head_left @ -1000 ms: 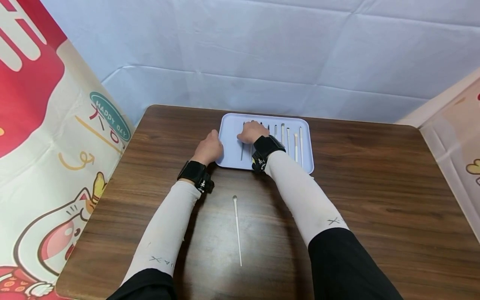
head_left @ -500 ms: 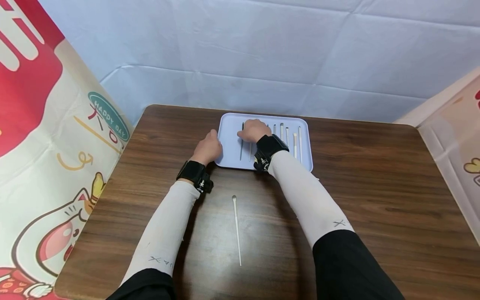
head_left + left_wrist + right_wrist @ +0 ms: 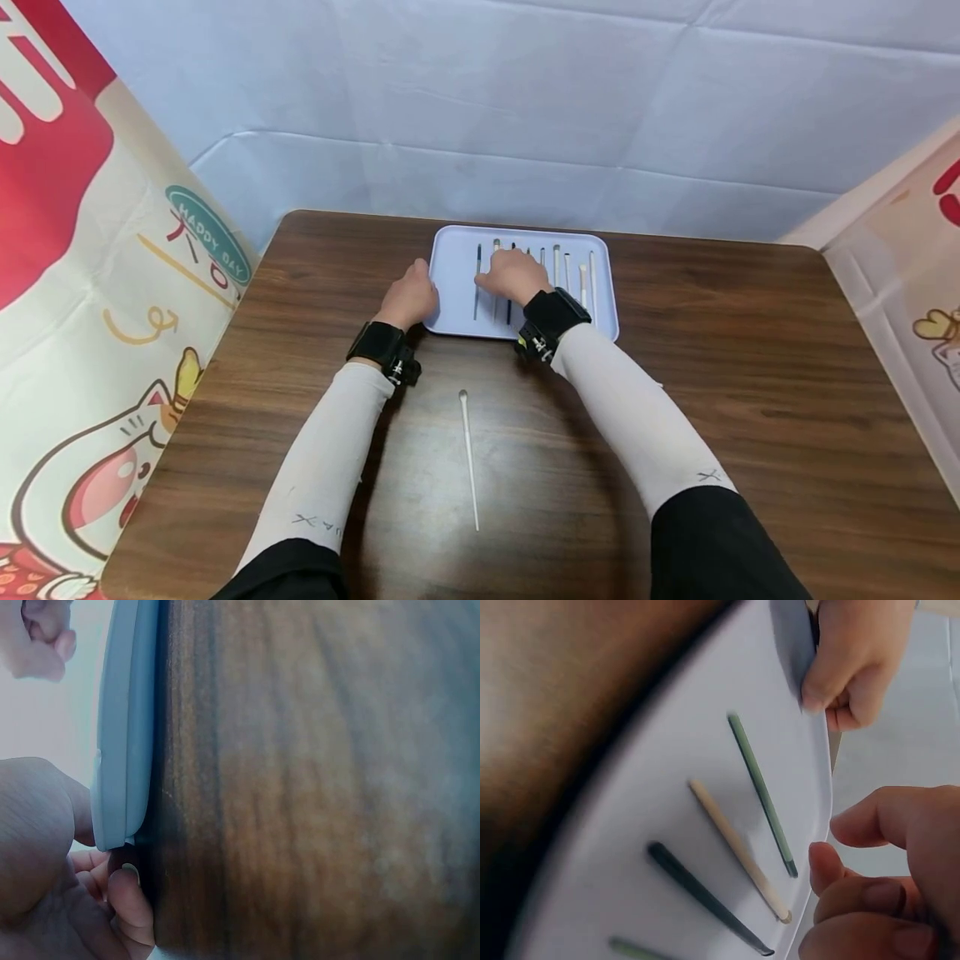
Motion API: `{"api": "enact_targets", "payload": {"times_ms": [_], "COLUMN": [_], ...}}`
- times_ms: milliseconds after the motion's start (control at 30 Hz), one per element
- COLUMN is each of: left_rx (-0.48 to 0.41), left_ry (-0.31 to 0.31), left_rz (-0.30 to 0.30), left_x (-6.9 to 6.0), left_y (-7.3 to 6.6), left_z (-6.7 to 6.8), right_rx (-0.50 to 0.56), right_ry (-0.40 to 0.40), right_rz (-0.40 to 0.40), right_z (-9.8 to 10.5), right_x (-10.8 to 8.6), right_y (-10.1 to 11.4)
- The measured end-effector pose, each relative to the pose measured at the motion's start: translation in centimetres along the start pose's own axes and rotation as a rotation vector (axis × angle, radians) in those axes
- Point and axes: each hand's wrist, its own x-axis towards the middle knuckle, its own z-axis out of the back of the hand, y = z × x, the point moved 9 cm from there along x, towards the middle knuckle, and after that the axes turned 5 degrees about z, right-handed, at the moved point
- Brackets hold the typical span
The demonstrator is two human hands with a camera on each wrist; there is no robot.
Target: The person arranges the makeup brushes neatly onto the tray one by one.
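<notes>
A pale lilac tray [image 3: 452, 287] lies near the table's far edge, with several thin makeup brushes in a row on it. My left hand [image 3: 408, 296] grips its left edge; in the left wrist view the thumb lies at the rim and the fingers curl beneath. Over the middle of the row hovers my right hand [image 3: 515, 275], fingers bent, with nothing between thumb and forefinger in the right wrist view. Beside those fingers lie a green brush [image 3: 761, 795], a beige brush [image 3: 739, 851] and a dark brush [image 3: 705, 896]. The hand hides part of the row in the head view.
A single white-handled brush [image 3: 469, 458] lies on the wooden table [image 3: 750, 375] between my forearms. Behind the table hangs a pale cloth [image 3: 525, 108]; a printed cloth [image 3: 112, 275] hangs at the left side.
My right hand has moved a little to the right and toward me, uncovering more brushes at the tray's left. The left hand stays at the tray's edge.
</notes>
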Motion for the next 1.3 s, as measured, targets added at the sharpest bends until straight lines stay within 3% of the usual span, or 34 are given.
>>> {"api": "enact_targets", "payload": {"times_ms": [467,800,1300], "left_rx": [-0.016,-0.018,-0.017], "left_ry": [0.018,0.018,0.011], "left_rz": [-0.001,-0.011,-0.019], "left_x": [-0.4,-0.1,0.0], "left_y": [0.1,0.5,0.5], "left_z": [0.3,0.2,0.3], "right_rx": [0.011,-0.016,-0.03], "right_ry": [0.031,0.078,0.061], "right_rz": [0.114,0.122,0.187], "right_z": [-3.1,-5.7,-8.7], "right_x": [-5.7,-9.4,-14.1], "right_y": [1.3,1.6,2.9]}}
